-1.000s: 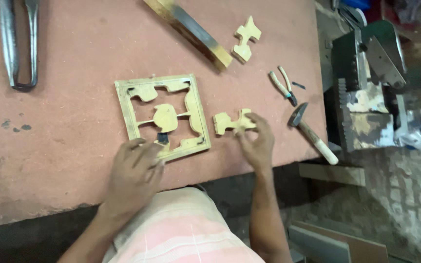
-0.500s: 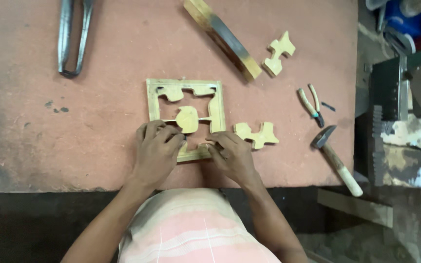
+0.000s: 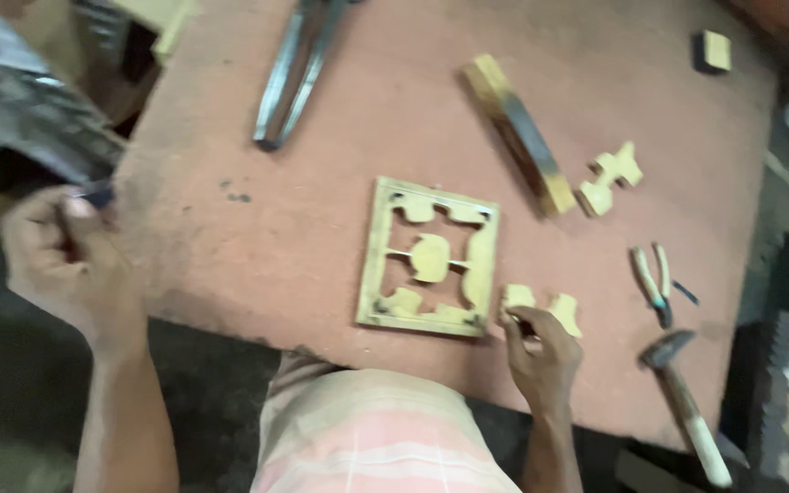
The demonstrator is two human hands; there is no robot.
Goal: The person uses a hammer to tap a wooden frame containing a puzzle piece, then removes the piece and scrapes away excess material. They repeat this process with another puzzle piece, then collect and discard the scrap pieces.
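I am seeing the left hand (image 3: 61, 265) pulled away from the wooden frame (image 3: 429, 258), where it was pressing half a second ago; it is now hanging off the left edge of the table (image 3: 230, 237), fingers curled together around something small and dark that is too blurred for me to name. The right hand (image 3: 539, 347) is staying near the frame's lower right corner, fingers pinching the small cutout piece (image 3: 545, 309) lying just beside it. The frame is lying flat, pale wood with curved fretwork openings. A second cutout (image 3: 610, 176), a wooden block (image 3: 520, 133), pliers (image 3: 655, 283) and a hammer (image 3: 687, 406) are resting on the reddish, dusty surface, all smeared by motion
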